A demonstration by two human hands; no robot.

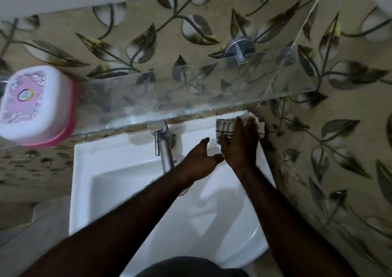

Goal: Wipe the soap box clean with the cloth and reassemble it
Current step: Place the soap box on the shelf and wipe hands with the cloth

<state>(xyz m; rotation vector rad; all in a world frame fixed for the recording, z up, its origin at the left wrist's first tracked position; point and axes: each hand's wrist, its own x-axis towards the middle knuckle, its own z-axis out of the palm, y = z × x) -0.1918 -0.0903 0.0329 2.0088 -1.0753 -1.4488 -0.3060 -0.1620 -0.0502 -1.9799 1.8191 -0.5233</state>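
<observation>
While right hand [239, 143] presses cloth [227, 128], soap box [35, 105] label is unreadable.

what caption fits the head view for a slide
Right hand lies on the checked cloth at the sink's back corner, left hand alongside; closed pink soap box sits on the glass shelf.

Pink-and-white soap box [35, 105], checked cloth [226, 127], white sink [84, 160].

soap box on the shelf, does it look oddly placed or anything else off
Yes: the soap box, lid on, sits at the left end of the glass shelf and seems to overhang its front edge. Nothing looks spilled or broken.
</observation>
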